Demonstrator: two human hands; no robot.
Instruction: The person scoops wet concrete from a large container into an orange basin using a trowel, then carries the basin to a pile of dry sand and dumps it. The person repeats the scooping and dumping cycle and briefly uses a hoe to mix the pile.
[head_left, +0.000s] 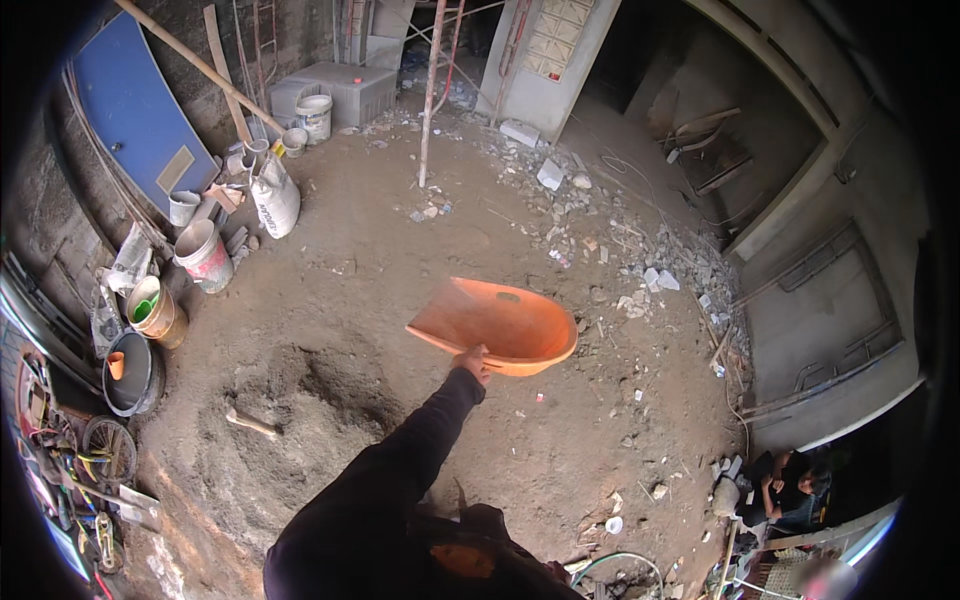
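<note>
My left hand [471, 364] is closed around the near rim of an orange plastic scoop pan [500, 325]. The pan is held tilted over the dirt floor, its rounded end to the right and its flat open lip to the left. A slot-shaped grip hole shows in its far rim, and grey dust coats the inside. Left of my outstretched, dark-sleeved arm lies a heap of grey sand [290, 395] with a hollow dug in it. A short pale handle-like piece [252, 421] sticks out of the heap. My right hand cannot be made out.
Buckets [204, 256], a black tub [133, 375] and a white sack [274, 195] line the left side. A scaffold pole [432, 95] stands ahead. Broken rubble [650, 275] edges the right. Bicycles [105, 450] stand lower left; a person [790, 490] sits lower right.
</note>
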